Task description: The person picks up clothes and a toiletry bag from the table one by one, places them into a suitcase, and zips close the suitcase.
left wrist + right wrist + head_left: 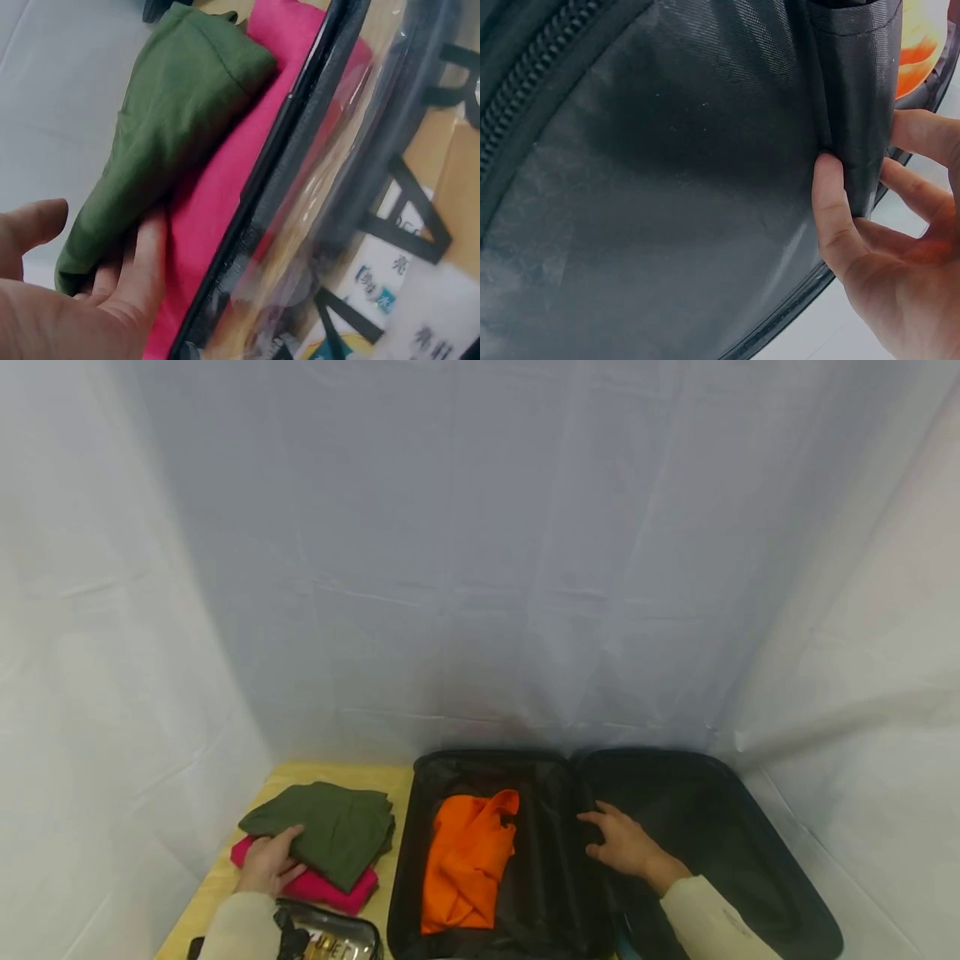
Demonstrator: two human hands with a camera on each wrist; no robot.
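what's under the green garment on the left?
A pink folded garment lies under the green garment, showing at its near and left edges. The left hand rests on the stack. Anything beneath the pink one is covered.

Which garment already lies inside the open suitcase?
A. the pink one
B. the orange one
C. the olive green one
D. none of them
B: the orange garment lies in the left half of the suitcase, while the green garment and the pink garment are stacked on the table under the left hand.
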